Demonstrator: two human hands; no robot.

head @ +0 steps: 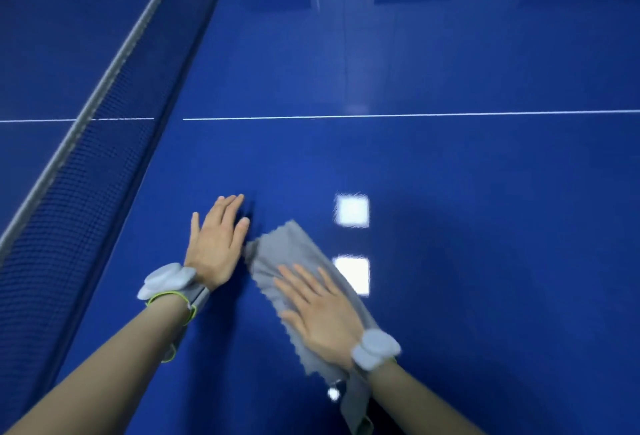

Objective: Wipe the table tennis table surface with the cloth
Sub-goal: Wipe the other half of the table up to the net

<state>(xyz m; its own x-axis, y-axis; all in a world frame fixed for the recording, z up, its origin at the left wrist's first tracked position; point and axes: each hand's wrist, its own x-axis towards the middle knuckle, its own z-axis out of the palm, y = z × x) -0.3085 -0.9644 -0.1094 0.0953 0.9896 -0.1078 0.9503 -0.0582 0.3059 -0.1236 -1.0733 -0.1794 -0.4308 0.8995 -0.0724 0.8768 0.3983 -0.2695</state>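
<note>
furthest out to the left of both hands runs the net (104,115), stretched along the edge of the half being cleaned, with the other half of the table beyond it. the left hand (216,244) lies flat on the blue table surface (450,174) between the net and the cloth, fingers straight and close together, holding nothing; it looks like a brace for the lean. a grey wrist band (169,282) sits just behind it.

just beside that hand's thumb side is the near corner of the grey cloth (294,251), its edge nearly touching the thumb. the cloth lies spread on the surface and runs back under the right hand (318,316), which presses it down with an open palm and straight, slightly fanned fingers rather than pinching it. a second wrist band (375,348) sits at that wrist. beyond the fingertips of both hands the white centre line (381,116) crosses the table, and past the cloth's far side two bright light reflections (351,211) shine on the surface.

to do this step well, i'd judge the palm should keep even pressure so the cloth slides rather than bunches, and strokes should overlap. the cloth's blurred edge suggests it is in motion. the left hand sits in the path of a leftward stroke, so it should shift before the cloth reaches it. the broad area to the right of the grip and beyond the line probably needs covering too.
</note>
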